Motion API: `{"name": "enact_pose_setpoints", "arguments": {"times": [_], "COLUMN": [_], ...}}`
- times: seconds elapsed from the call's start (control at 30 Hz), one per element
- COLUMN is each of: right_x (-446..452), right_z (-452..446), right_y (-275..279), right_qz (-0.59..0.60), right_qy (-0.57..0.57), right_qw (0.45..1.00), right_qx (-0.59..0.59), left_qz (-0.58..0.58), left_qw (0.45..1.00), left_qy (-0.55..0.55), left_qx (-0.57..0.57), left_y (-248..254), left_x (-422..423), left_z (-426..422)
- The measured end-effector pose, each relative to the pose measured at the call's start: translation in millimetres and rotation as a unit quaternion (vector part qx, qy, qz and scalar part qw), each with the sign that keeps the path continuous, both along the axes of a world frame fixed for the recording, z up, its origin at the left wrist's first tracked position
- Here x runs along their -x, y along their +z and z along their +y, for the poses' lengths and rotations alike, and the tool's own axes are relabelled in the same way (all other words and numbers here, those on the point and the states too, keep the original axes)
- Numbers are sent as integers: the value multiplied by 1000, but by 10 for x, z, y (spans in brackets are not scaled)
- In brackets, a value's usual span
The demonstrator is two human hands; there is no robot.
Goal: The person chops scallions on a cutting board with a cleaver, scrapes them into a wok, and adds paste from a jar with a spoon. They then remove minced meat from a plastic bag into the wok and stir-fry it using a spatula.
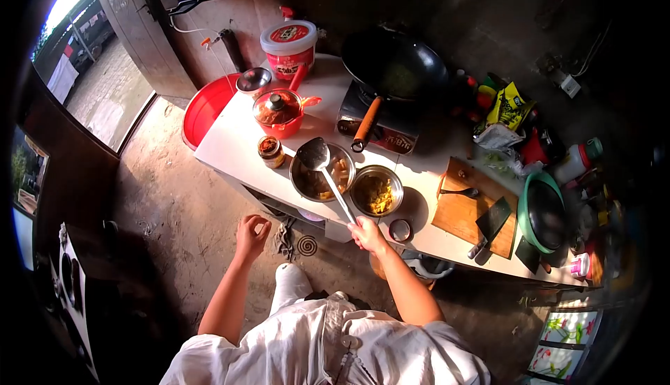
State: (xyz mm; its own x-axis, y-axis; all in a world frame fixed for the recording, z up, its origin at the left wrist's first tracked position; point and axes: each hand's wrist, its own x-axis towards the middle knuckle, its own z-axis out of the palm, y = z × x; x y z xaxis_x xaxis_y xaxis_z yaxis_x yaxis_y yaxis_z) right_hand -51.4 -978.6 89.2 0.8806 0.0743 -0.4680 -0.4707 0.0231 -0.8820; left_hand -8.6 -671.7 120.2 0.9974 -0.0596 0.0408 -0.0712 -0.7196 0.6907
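Note:
My right hand (367, 235) grips the end of a long metal handle. It belongs to a wok spatula (335, 188), whose broad head lies over the left side of a metal bowl (293, 183) holding brownish food pieces. Close by on the right stands a second metal bowl (399, 188) with yellowish food (377, 197). Away from the table edge, my left hand (252, 236) hangs over the floor with its fingers curled toward the thumb and nothing visible in them. Behind the bowls, a black wok (398, 71) with a wooden handle sits on a portable stove (391, 138).
Left on the white table (237, 165) are a jar (271, 151), a red lidded pot (280, 130) and a red-and-white tub (288, 57). A cutting board (457, 207) bears a cleaver (493, 221). Beyond it stands a green basin (523, 207). A red bucket (199, 109) stands on the floor.

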Motion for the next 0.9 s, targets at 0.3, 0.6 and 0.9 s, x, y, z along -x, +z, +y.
{"name": "enact_pose_setpoints", "arguments": {"times": [0.3, 0.6, 0.9], "right_x": [-160, -2411, -3463], "right_z": [296, -426, -629], "right_y": [1919, 2062, 1844], "right_qz": [-65, -214, -131], "right_qy": [-90, -194, -185], "right_qw": [994, 706, 686], "right_qx": [21, 647, 691], "left_qz": [92, 104, 134], "left_qw": [995, 988, 989], "left_qy": [38, -85, -48], "left_qx": [30, 71, 43], "left_y": [-533, -713, -845], "left_x": [-822, -1886, -1737], "left_z": [1033, 1861, 2112]}}
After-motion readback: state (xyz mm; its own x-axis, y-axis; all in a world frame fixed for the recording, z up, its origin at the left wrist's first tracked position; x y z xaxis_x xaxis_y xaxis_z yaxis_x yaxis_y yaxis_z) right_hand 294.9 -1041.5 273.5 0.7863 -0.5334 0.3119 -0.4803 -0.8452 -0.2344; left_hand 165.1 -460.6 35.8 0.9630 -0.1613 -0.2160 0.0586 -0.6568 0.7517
